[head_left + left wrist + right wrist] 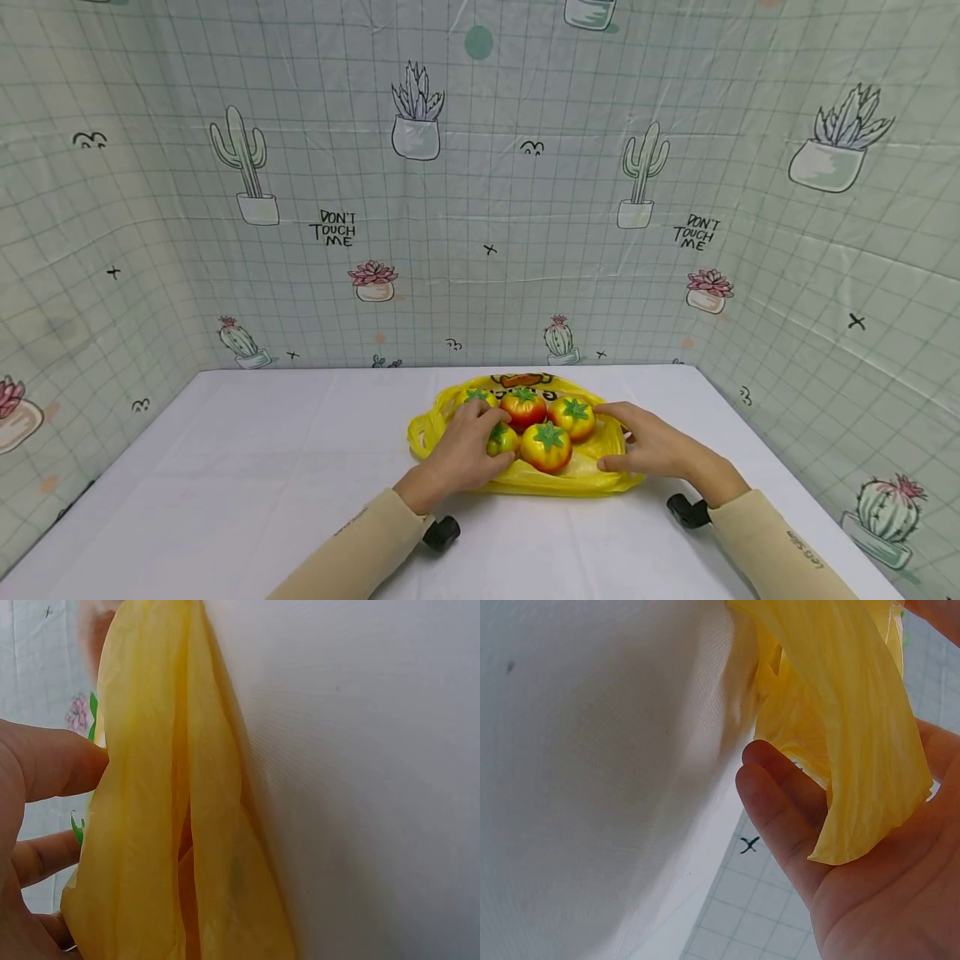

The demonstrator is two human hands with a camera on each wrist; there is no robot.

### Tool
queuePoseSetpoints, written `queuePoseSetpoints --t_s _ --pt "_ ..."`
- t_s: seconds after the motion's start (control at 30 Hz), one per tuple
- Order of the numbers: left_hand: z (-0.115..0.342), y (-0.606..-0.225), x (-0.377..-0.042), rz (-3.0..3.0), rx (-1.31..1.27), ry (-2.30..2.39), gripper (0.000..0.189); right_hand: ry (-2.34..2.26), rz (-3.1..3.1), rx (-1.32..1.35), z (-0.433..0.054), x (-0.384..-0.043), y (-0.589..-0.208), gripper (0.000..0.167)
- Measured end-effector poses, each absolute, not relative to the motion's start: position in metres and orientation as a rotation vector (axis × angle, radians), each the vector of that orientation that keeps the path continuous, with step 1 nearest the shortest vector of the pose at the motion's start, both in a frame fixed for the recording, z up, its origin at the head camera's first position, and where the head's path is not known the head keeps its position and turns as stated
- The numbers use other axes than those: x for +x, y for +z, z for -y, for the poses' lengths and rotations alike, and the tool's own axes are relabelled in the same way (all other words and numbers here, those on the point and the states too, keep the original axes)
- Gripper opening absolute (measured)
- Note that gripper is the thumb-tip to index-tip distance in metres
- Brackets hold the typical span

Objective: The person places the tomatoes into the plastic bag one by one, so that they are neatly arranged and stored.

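Note:
Several shiny red-and-yellow tomatoes with green star-shaped tops, among them one front tomato [547, 448], sit on a yellow plastic bag [600, 482] lying on the table. My left hand [467, 446] curves over the left side of the group, its thumb and fingers around a yellow-green tomato [504, 440]. Bag folds [150, 787] hide most of that grip in the left wrist view. At the bag's right edge my right hand [652, 442] is spread, fingers loosely bent. A bag flap [862, 750] hangs between its thumb and fingers in the right wrist view.
The white-covered table [247, 467] extends to the left and in front of the bag. A patterned cloth backdrop [480, 208] encloses the back and both sides. Black wrist devices [441, 533] sit below both hands.

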State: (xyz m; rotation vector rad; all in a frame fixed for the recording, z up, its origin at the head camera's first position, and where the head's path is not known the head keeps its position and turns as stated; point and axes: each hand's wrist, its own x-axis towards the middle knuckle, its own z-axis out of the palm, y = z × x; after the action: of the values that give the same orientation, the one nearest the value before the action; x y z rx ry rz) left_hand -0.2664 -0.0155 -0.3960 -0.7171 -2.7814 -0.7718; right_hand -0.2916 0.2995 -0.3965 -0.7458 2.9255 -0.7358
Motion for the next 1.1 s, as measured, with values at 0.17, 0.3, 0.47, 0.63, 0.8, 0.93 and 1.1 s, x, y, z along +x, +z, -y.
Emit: queuePoseSetpoints --t_s 0.17,0.3,0.47,0.63,0.8,0.93,1.1 --pt "0.02 -0.394 -0.265 2.767 -0.722 -0.781 0.044 -0.731 -2.926 -0.73 -0.299 -0.292 -0.398 0.079" --pt "0.029 -0.39 -0.262 2.752 -0.716 -0.825 0.041 -0.738 -2.923 -0.725 -0.299 -0.292 -0.398 0.079" --pt "0.047 -0.388 -0.259 2.698 -0.725 -0.796 0.039 -0.748 -2.922 -0.732 -0.299 -0.292 -0.399 0.079" --pt "0.066 -0.385 -0.255 2.637 -0.729 -0.769 0.037 -0.745 -2.921 -0.737 -0.299 -0.291 -0.4 0.079" --pt "0.081 -0.382 -0.249 2.617 -0.696 -0.744 0.038 -0.736 -2.92 -0.716 -0.302 -0.289 -0.4 0.079" --pt "0.09 -0.381 -0.245 2.623 -0.658 -0.732 0.04 -0.73 -2.923 -0.707 -0.305 -0.288 -0.4 0.08" --pt "0.099 -0.383 -0.243 2.615 -0.634 -0.706 0.04 -0.727 -2.926 -0.72 -0.306 -0.29 -0.402 0.08"
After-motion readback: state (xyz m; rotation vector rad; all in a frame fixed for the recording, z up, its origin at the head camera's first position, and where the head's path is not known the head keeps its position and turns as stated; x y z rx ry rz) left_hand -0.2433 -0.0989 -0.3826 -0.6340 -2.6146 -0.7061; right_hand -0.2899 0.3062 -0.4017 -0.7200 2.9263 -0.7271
